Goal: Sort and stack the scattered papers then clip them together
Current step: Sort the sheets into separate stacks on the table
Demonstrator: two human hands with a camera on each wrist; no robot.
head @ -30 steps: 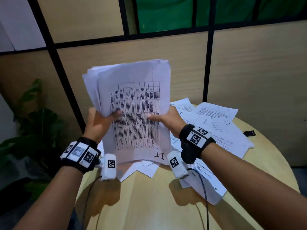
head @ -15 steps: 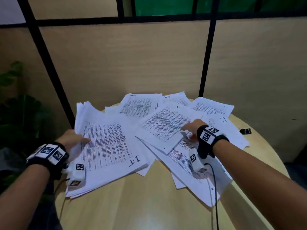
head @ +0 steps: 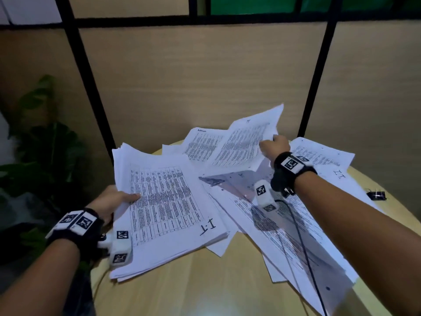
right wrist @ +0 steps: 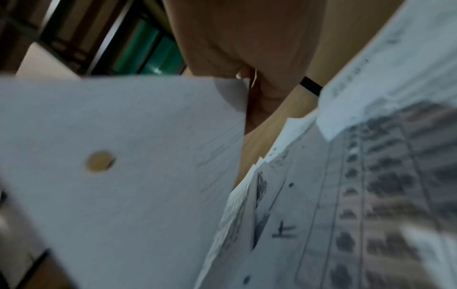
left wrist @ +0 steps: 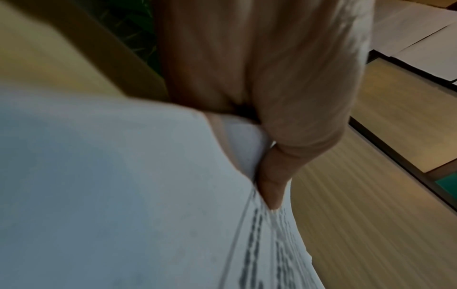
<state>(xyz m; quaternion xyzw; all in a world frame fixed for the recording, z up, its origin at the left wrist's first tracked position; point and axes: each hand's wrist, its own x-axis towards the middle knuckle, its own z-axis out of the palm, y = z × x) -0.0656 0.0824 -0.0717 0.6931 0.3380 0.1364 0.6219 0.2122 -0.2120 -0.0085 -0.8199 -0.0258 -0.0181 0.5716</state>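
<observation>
The left hand (head: 109, 201) grips the paper stack (head: 168, 206) at its nine o'clock edge, thumb on top, the stack lying on the round counter (head: 205, 283). Toward one o'clock, the right hand (head: 274, 145) pinches a single printed sheet (head: 243, 144) lifted above the scattered papers (head: 296, 236). A black binder clip (head: 376, 195) sits at three o'clock, apart from them.

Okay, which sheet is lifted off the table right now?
The printed sheet pinched by the right hand, raised and tilted at the far side. The other loose sheets lie flat; the left hand grips a stack.
</observation>
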